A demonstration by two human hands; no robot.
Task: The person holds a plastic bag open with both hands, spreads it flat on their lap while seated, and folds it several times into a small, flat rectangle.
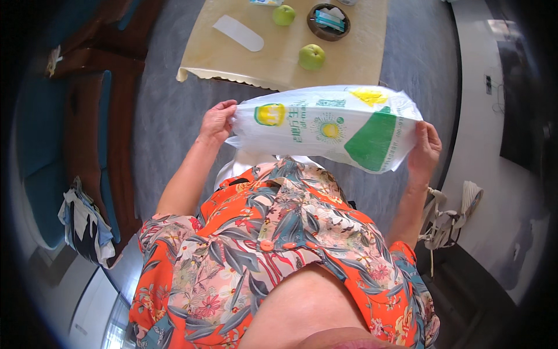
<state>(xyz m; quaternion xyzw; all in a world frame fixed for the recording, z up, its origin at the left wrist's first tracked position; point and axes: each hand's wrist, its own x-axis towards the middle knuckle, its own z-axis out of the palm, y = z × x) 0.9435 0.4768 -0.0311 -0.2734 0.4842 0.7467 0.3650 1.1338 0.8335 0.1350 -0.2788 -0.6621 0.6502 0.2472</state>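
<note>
A white plastic bag (pixel 322 126) with green and yellow printing is stretched sideways in front of my body. My left hand (pixel 219 121) pinches its gathered, narrower end. At the wider end, my right hand (pixel 427 146) grips the edge, with some fingers curled over and partly hidden. The bag bears writing and looks flattened between my hands, roughly level, apart from the table (pixel 279 72) beyond it. Two green round fruits, one nearer (pixel 311 57) and one farther (pixel 284 15), rest on that table.
The cream tablecloth also carries a white strip with a rounded end (pixel 239 33) and a round brown bowl (pixel 327 35) holding teal packets. A wooden sofa with blue cushions (pixel 83 131) stands at left, clothes (pixel 85 227) hanging on it. White straps or cords (pixel 449 213) hang at right.
</note>
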